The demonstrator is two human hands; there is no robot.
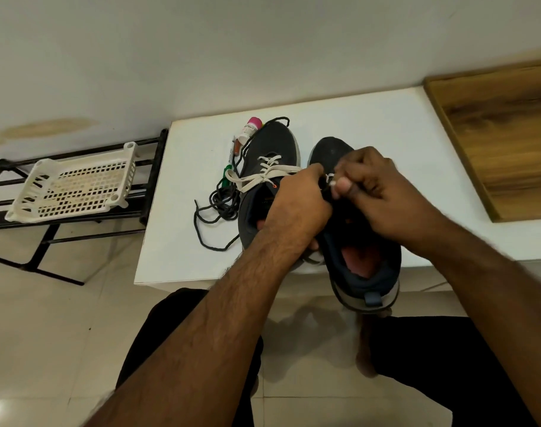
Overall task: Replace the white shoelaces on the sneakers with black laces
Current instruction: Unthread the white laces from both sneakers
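Two dark sneakers are on the white table. The left sneaker lies flat with a white lace through its eyelets. The right sneaker is lifted, its heel hanging over the table's near edge. My left hand grips its tongue area. My right hand pinches a bit of white lace over its eyelets; the lacing there is hidden by my fingers. A black lace lies tangled to the left of the sneakers, one strand running up over the left sneaker's toe.
A pink-capped tube and pens lie beside the left sneaker. A white perforated basket sits on a black metal rack to the left. A wooden board is at the right. My knees are below the table.
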